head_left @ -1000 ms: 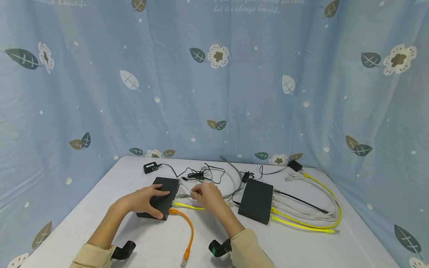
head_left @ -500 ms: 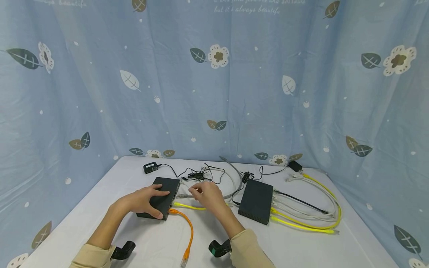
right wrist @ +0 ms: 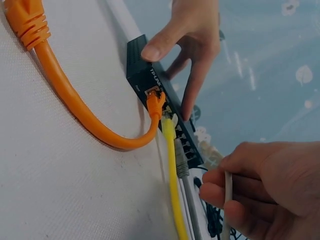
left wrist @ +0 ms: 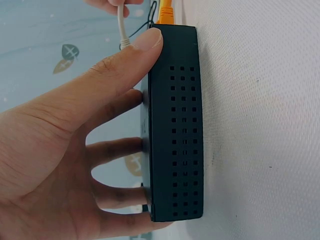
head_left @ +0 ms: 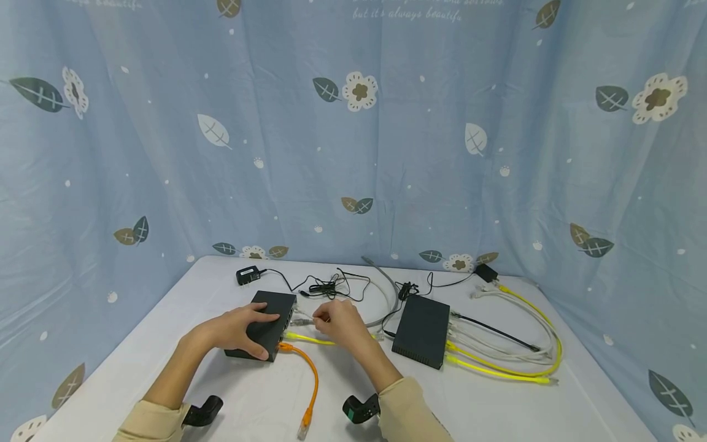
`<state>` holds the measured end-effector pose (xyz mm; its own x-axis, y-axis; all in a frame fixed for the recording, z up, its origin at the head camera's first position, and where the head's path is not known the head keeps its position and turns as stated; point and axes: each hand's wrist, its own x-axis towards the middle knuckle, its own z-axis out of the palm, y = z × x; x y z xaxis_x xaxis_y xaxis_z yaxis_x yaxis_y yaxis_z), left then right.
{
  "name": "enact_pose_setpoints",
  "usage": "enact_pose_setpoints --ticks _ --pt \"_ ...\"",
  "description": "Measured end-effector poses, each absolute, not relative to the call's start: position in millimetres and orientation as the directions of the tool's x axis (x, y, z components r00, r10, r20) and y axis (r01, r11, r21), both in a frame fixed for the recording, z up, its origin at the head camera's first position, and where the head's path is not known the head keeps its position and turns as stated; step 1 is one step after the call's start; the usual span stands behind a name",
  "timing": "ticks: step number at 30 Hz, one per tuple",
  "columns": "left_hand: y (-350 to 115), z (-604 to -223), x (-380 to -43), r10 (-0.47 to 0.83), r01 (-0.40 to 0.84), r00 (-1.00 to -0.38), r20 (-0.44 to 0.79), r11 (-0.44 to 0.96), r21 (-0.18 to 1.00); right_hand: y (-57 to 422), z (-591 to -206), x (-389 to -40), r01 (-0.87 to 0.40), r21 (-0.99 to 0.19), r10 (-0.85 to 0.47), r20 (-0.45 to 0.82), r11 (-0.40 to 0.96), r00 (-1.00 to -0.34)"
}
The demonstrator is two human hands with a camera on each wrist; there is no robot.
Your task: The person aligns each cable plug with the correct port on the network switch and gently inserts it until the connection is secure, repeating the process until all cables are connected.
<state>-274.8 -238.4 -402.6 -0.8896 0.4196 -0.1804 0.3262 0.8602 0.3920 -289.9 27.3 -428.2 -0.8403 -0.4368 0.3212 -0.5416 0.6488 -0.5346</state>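
Observation:
A black network switch (head_left: 270, 334) lies on the left of the table, its row of ports facing right. My left hand (head_left: 237, 331) rests on it with fingers spread across the top and the thumb at the near edge, as the left wrist view (left wrist: 145, 45) also shows. With thumb and fingers, my right hand (head_left: 342, 322) pinches a white network cable (right wrist: 228, 190) just right of the switch; its end reaches up close to the far ports. An orange cable (right wrist: 80, 122) and a yellow cable (right wrist: 172, 175) sit plugged into the near ports. Beyond them, a grey cable (right wrist: 183, 165) lies at the ports.
A second black switch (head_left: 422, 331) stands on the right, with white and yellow cables (head_left: 502, 371) running from it. At the back are power adapters, one black adapter (head_left: 248, 275) on the left and another black adapter (head_left: 486, 273) on the right, with tangled black cords (head_left: 326, 288).
My right hand shifts slightly left, then slightly back right, with the white cable still pinched. The left hand stays in place on the switch.

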Motion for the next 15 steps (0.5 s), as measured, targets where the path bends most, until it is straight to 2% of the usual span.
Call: enact_pose_setpoints --ticks 15 --pt "-237.3 -400.5 -274.6 0.414 0.323 -0.891 -0.185 0.866 0.382 24.8 -430.2 -291.4 -0.510 -0.565 -0.409 0.306 0.649 -0.860"
